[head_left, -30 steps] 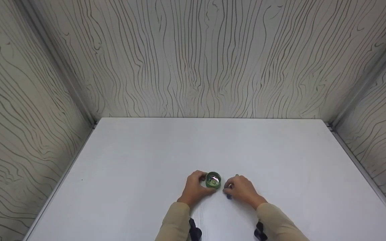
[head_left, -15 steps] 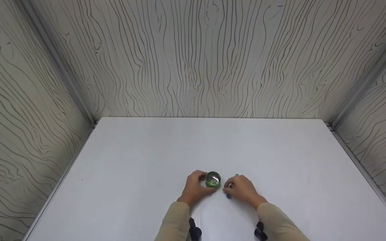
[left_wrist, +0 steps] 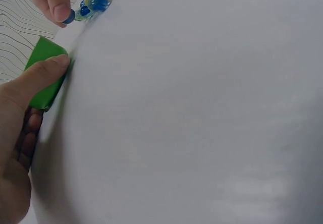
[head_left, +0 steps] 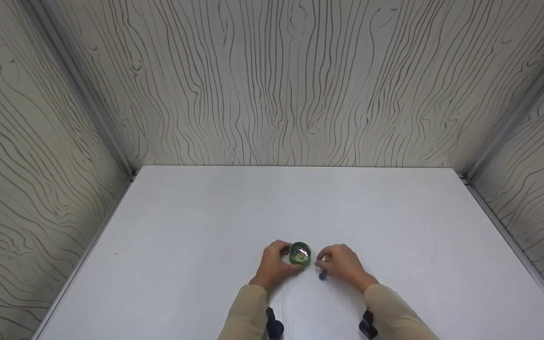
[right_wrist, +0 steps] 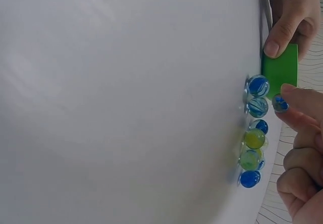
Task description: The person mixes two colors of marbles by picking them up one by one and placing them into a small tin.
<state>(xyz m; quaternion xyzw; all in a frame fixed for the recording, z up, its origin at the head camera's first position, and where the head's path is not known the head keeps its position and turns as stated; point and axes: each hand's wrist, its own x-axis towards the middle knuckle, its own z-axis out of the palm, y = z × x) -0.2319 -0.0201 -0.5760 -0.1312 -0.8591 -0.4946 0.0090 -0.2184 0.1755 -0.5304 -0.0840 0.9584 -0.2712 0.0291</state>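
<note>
My left hand [head_left: 274, 267] holds a small green cup [head_left: 300, 255] upright on the white table, thumb on its near side and fingers around the far side. Through its open top, the head view shows a shiny inside with something greenish. To its right, my right hand [head_left: 345, 268] pinches a clear-and-blue marble [right_wrist: 280, 103] between thumb and fingertip, raised above the table close beside the cup. Several glass marbles [right_wrist: 254, 139], blue, yellow and green, lie in a cluster under that hand. In the head view most are hidden behind it; a blue marble [head_left: 322, 276] shows below the thumb.
The white tabletop [head_left: 206, 208] spreads around both hands. Wood-grain panels [head_left: 272, 85] enclose it at the back and both sides, joined by grey corner posts [head_left: 78, 89]. Dark camera mounts [head_left: 275, 325] sit at both wrists.
My right hand has risen slightly from the marbles, with one pinched in its fingertips, uncovering more of the blue marble below it. My left hand and the cup have stayed almost still.
</note>
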